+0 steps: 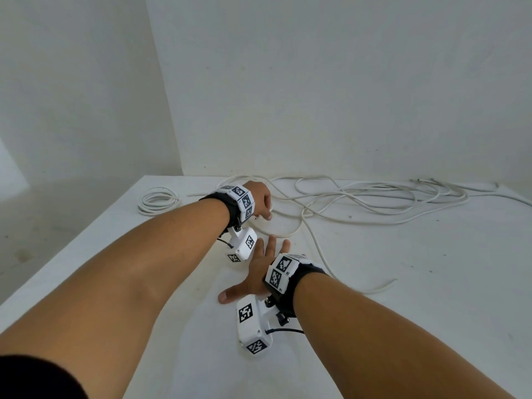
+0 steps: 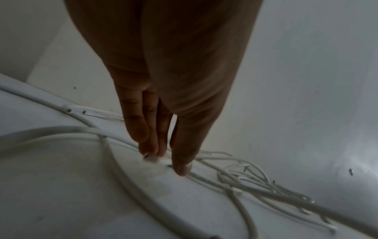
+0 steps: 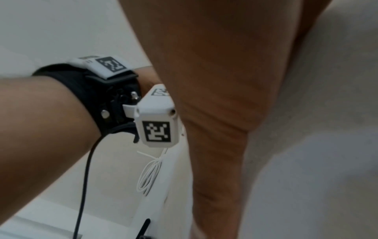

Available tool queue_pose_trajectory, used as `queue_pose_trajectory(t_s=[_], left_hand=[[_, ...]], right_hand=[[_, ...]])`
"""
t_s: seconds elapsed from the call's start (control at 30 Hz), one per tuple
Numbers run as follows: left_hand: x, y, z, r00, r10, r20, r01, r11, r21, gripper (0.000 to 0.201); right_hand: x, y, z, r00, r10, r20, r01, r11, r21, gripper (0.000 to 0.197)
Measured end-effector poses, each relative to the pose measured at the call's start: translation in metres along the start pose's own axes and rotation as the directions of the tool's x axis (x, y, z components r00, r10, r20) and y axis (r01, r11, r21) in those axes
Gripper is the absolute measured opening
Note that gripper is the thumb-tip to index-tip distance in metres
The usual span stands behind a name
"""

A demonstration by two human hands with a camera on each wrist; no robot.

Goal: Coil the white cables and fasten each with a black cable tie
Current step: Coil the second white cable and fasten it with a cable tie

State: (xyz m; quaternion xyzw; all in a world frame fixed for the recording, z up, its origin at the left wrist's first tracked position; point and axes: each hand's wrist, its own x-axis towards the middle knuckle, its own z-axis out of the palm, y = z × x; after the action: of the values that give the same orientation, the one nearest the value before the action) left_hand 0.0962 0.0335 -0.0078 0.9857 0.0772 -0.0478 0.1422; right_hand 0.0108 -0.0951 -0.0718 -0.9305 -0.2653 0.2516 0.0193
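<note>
Several loose white cables (image 1: 374, 197) lie tangled across the far side of the white table (image 1: 417, 306). One cable loops toward me, and its cut end (image 1: 274, 210) lies at my left hand (image 1: 263, 210). In the left wrist view my left hand (image 2: 166, 161) points down; straight fingers (image 2: 152, 145) touch that cable end (image 2: 152, 159), and the thumb (image 2: 182, 165) stays slightly apart. My right hand (image 1: 253, 272) rests flat on the table with fingers spread, holding nothing. A coiled white cable (image 1: 157, 200) lies at the far left, also seen as the coil (image 3: 149, 174).
Another white cable (image 1: 325, 254) runs toward me and ends at the right (image 1: 388, 283). The table's left edge (image 1: 86, 237) drops to the floor. White walls close the back and left. No black cable tie shows clearly in any view.
</note>
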Motion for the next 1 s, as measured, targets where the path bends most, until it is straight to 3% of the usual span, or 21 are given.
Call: queue_pose_trajectory(t_s=[0.13, 0.27, 0.37, 0.43, 0.53, 0.63, 0.83, 0.93, 1.0], left_hand=[[-0.001, -0.008, 0.006, 0.998, -0.062, -0.009, 0.063, 0.997, 0.035, 0.025], [-0.004, -0.013, -0.003, 0.987, -0.143, 0.075, 0.150, 0.983, -0.107, 0.029], [-0.020, -0.016, -0.020, 0.967, -0.243, 0.072, 0.253, 0.945, -0.208, 0.015], [-0.029, -0.019, -0.031, 0.960, -0.274, 0.055, 0.278, 0.923, -0.264, 0.027], [-0.046, -0.030, -0.044, 0.939, -0.332, 0.091, 0.316, 0.724, -0.613, 0.035], [-0.064, -0.041, -0.049, 0.963, -0.271, 0.000, 0.177, 0.626, -0.760, 0.044], [-0.118, -0.037, -0.058, 0.996, -0.086, 0.023, 0.036, 0.151, -0.988, 0.032], [-0.144, -0.032, -0.058, 1.000, -0.005, 0.025, 0.024, -0.024, -0.999, 0.025], [-0.159, -0.028, -0.058, 0.998, 0.055, 0.031, 0.035, -0.071, -0.997, 0.018]], right_hand=[[0.013, -0.003, 0.006, 1.000, -0.020, -0.003, 0.020, 1.000, -0.012, 0.181], [0.008, -0.002, 0.003, 1.000, 0.000, -0.011, 0.000, 1.000, -0.007, 0.172], [-0.006, 0.000, -0.003, 1.000, 0.004, -0.004, -0.004, 1.000, 0.013, 0.161], [-0.011, 0.000, -0.005, 1.000, 0.000, -0.005, 0.000, 1.000, 0.009, 0.161], [-0.011, 0.001, -0.005, 1.000, -0.002, -0.006, 0.002, 1.000, 0.014, 0.161], [-0.018, 0.001, -0.007, 1.000, -0.002, -0.020, 0.002, 1.000, -0.013, 0.158], [-0.023, 0.008, -0.008, 0.997, -0.032, -0.070, 0.032, 0.999, -0.002, 0.145], [-0.027, 0.013, -0.012, 0.983, -0.103, -0.149, 0.123, 0.984, 0.131, 0.111], [-0.034, 0.017, -0.021, 0.928, -0.171, -0.330, 0.269, 0.922, 0.278, 0.073]])
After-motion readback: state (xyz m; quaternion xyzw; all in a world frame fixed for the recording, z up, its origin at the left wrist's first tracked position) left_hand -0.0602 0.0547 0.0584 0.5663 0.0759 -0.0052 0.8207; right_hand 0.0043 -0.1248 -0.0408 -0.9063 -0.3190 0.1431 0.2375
